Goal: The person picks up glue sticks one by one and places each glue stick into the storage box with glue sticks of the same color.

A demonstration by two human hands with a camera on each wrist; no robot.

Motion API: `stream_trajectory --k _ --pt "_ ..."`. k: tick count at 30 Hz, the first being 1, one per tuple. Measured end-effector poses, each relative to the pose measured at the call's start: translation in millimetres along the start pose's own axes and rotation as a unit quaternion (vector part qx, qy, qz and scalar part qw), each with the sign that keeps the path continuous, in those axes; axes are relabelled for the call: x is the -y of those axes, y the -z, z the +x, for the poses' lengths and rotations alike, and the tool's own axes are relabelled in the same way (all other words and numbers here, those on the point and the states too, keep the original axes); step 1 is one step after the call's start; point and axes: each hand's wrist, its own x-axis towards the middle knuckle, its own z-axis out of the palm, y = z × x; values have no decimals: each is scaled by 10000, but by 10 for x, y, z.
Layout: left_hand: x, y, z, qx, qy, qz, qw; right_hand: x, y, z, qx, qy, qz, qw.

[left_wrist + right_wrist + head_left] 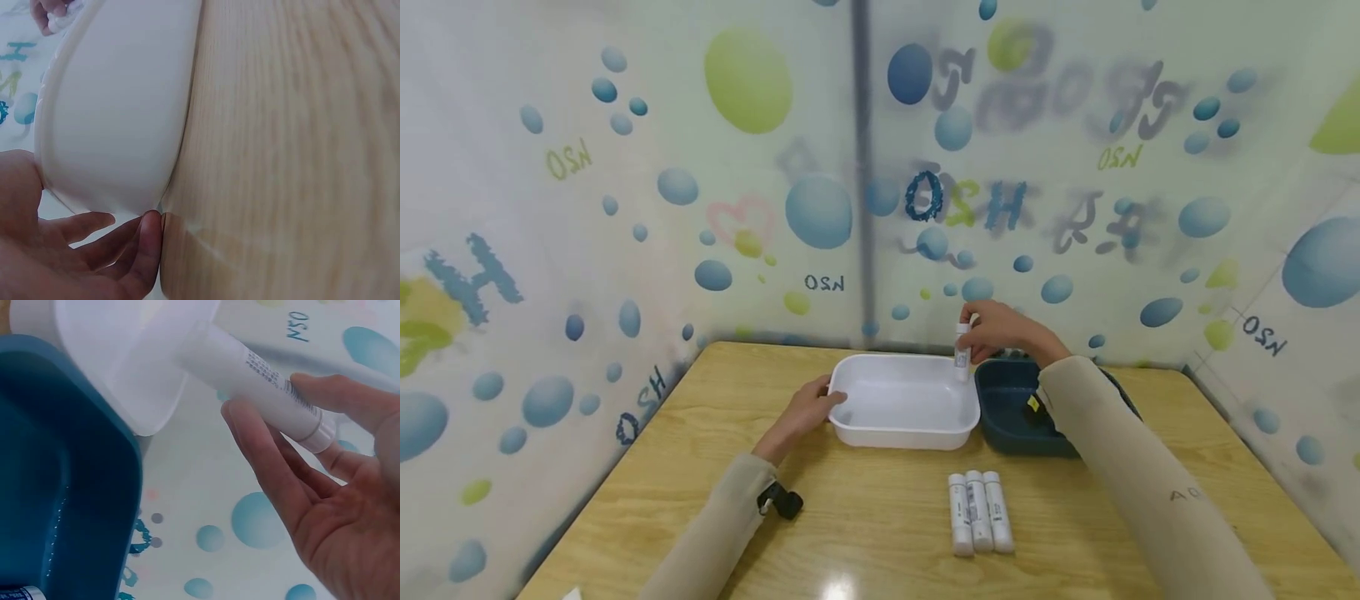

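A white rectangular basin (898,437) stands on the table. My left hand (808,410) grips its left end, thumb over the rim; in the left wrist view the curled fingers (149,240) lie along its outer wall. In my right hand (996,327), thumb and fingers pinch a white capped tube (250,378) with small dark print. The head view has this tube tilted near upright over the basin's back right corner. Three similar white tubes (977,512) lie side by side on the table, nearer me.
A dark teal basin (1026,443) adjoins the white one on the right, partly hidden by my right sleeve. Inside it are a dark item with a yellow mark (1033,404) and a dark-labelled cylinder (24,593). A patterned curtain (820,317) hangs behind the wooden table (865,517).
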Motion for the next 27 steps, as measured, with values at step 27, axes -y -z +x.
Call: stream_trajectory --k 27 --pt "-2 -1 -23 -30 -67 -18 10000 -125 -407 406 831 -963 -371 9912"
